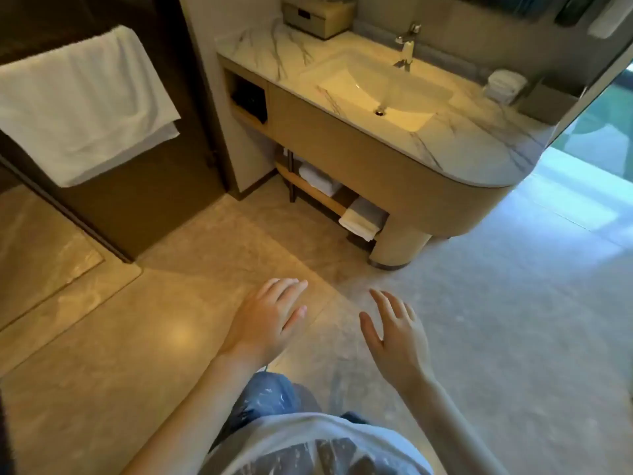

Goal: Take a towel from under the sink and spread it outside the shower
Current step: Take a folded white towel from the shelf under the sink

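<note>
Standing far from the sink point(376, 90), our left hand point(265, 320) and right hand point(397, 341) are open, empty; we may grab the hanging towel point(82, 104) instead of the folded towels point(361, 217) below.

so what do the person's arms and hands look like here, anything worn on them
Both arms are bare from the lower edge of the frame to the fingertips: no sleeves show on the forearms, and no gloves. The left hand and right hand show no ring, watch or bracelet. The only clothing in view is a pale printed shirt and blue jeans below the arms.
</note>
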Available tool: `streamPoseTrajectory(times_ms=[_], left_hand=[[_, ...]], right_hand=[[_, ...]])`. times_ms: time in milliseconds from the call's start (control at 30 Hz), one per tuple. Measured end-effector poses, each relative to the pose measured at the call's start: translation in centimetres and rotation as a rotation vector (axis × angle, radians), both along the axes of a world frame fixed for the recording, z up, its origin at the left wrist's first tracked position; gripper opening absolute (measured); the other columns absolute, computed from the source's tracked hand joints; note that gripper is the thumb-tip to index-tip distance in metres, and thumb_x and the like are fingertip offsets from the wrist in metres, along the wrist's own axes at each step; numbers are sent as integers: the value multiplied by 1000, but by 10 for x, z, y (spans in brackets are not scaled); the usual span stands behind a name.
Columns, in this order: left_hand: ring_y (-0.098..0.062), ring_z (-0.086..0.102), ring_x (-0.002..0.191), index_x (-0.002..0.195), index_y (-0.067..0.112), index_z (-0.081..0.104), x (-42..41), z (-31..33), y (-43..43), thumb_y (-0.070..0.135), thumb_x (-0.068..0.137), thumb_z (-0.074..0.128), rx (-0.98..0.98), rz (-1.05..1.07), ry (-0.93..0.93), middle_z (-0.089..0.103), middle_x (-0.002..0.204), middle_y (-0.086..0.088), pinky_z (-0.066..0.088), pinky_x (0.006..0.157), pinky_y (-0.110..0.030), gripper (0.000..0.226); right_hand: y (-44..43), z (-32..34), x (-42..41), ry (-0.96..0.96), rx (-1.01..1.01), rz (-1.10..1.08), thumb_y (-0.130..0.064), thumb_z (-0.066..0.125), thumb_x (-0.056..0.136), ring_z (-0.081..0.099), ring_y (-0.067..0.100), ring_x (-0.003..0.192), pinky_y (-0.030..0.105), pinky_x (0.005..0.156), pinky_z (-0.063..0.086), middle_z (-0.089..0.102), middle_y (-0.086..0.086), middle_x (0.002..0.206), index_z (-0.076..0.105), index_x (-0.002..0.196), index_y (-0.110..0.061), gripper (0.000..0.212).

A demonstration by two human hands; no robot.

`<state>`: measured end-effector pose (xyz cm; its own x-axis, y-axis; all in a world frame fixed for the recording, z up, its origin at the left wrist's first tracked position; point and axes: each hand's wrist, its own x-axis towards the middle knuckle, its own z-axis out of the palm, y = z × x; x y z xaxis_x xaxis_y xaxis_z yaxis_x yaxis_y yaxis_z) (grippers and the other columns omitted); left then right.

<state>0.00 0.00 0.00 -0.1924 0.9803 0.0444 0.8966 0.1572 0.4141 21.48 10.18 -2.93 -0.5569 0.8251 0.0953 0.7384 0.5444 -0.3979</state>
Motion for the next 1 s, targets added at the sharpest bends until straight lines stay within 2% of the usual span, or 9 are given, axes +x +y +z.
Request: streamPoseTrajectory(times_ms=[100, 200, 300, 467, 567, 667, 767, 900, 1000], left_hand=[[-21, 52, 124, 133, 15, 59, -31, -5, 28, 33, 95, 46, 5, -20, -37, 61, 131, 0, 40, 96, -30, 45], [-22, 49, 127, 137, 16, 56, -70, -14, 56, 32, 98, 47, -41, -91, -39, 58, 135, 0, 40, 101, -35, 43], [-18, 41, 134, 143, 20, 48, -118, -20, 82, 34, 101, 46, -73, -156, -28, 52, 142, 4, 34, 108, -34, 44], [-20, 51, 124, 135, 16, 56, -189, -7, 128, 39, 97, 40, -34, -278, 20, 60, 132, 0, 39, 102, -35, 47], [-17, 45, 130, 139, 18, 53, -220, 0, 159, 45, 96, 32, -37, -327, 30, 56, 138, 0, 35, 106, -33, 55], [-21, 37, 139, 143, 19, 48, -236, 1, 187, 48, 95, 27, -56, -362, 20, 47, 147, 0, 31, 110, -38, 60], [-24, 38, 139, 142, 16, 50, -238, -5, 216, 48, 94, 27, -65, -395, -14, 48, 147, -3, 31, 111, -39, 62], [-18, 32, 141, 145, 21, 45, -229, -23, 249, 41, 100, 42, -127, -392, -79, 43, 150, 2, 26, 114, -37, 50], [-18, 34, 140, 145, 20, 45, -220, -28, 269, 35, 99, 48, -137, -411, -50, 44, 149, 1, 28, 113, -36, 48]], right_hand=[[19, -7, -25, 22, -5, -79, -46, 43, 99, 56, 23, 120, 40, 97, 50, 60, 2, 133, 54, 136, -15, 49], [38, -13, -60, 16, 13, -128, -38, 52, 98, 57, 25, 118, 41, 95, 50, 61, 6, 131, 56, 135, -11, 46], [56, -13, -103, 57, 28, -183, -39, 49, 96, 59, 25, 115, 40, 93, 52, 62, 7, 129, 57, 133, -9, 48], [80, -3, -171, 73, 59, -250, -42, 45, 97, 59, 25, 112, 39, 90, 51, 62, 7, 127, 53, 134, -12, 48], [93, 2, -201, 71, 75, -293, -41, 47, 97, 58, 23, 111, 36, 91, 49, 62, 6, 126, 52, 134, -14, 46], [105, 4, -216, 71, 65, -331, -41, 47, 97, 58, 23, 110, 37, 90, 50, 63, 6, 125, 55, 132, -12, 46], [123, 0, -218, 52, 57, -365, -41, 45, 98, 59, 25, 109, 37, 91, 49, 63, 7, 125, 56, 130, -10, 47], [147, -11, -213, 48, 33, -410, -43, 44, 98, 59, 26, 108, 39, 89, 51, 63, 8, 123, 58, 130, -8, 49], [170, -17, -209, 37, 1, -413, -42, 45, 97, 60, 26, 107, 38, 88, 50, 64, 8, 123, 58, 129, -7, 49]])
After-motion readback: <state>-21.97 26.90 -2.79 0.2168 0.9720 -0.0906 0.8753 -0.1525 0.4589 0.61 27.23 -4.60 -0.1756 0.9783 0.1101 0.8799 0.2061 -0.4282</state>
